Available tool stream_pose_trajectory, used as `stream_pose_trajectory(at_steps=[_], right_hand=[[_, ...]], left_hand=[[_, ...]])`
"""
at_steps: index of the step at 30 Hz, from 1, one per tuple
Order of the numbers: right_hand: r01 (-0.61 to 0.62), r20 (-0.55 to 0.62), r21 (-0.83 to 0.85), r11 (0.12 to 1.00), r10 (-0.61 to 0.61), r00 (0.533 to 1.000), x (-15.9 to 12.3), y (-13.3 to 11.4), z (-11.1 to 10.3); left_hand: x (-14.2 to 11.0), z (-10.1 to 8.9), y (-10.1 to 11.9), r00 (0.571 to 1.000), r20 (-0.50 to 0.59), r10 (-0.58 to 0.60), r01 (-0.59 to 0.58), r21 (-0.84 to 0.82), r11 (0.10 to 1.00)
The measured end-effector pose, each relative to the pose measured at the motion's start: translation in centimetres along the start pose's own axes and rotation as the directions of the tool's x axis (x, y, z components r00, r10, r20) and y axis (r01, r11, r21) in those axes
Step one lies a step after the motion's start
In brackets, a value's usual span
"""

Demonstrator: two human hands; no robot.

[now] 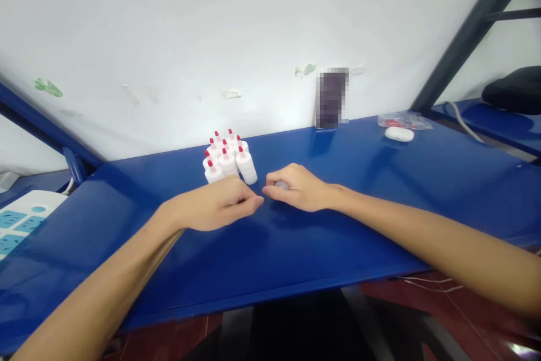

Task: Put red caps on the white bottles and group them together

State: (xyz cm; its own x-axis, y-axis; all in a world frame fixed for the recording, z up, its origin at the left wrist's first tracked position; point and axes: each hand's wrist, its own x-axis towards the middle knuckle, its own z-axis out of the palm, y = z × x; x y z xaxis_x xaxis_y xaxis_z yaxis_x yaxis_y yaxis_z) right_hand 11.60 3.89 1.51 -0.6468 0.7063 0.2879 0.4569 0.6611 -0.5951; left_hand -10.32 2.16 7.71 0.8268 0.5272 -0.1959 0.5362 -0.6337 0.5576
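Observation:
Several white squeeze bottles with red-tipped nozzles stand upright in a tight group by the wall. My left hand is closed just in front of them, thumb against the bent fingers, and hides the bases of the front ones. Whatever that hand may hold is out of sight. To the right of the group, my right hand curls around a small round greyish-white thing. Only one end of it shows between thumb and fingers, so its kind is unclear. A small gap separates the two hands.
The blue tabletop meets a white wall. A blurred-out phone-like panel leans there. At right lie a white earbud case and a clear plastic bag with red bits. A power strip sits at far left.

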Motion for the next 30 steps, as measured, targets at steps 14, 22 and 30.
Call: stream_pose_trajectory(at_steps=[14,22,30], right_hand=[[0.097,0.088,0.232,0.968,-0.12,0.989,-0.6,-0.1,-0.2],[0.104,0.211,-0.101,0.989,-0.081,0.974,-0.8,-1.7,-0.2],[0.069,0.205,-0.133,0.989,-0.041,0.978,-0.7,-1.8,0.0]], left_hand=[[3.7,7.1,-3.2,0.604,-0.6,0.525,-0.219,0.508,0.833],[3.0,7.0,-3.3,0.639,-0.499,0.585,-0.188,0.637,0.748],[2.9,6.7,-2.6,0.748,-0.469,0.469,-0.096,0.623,0.776]])
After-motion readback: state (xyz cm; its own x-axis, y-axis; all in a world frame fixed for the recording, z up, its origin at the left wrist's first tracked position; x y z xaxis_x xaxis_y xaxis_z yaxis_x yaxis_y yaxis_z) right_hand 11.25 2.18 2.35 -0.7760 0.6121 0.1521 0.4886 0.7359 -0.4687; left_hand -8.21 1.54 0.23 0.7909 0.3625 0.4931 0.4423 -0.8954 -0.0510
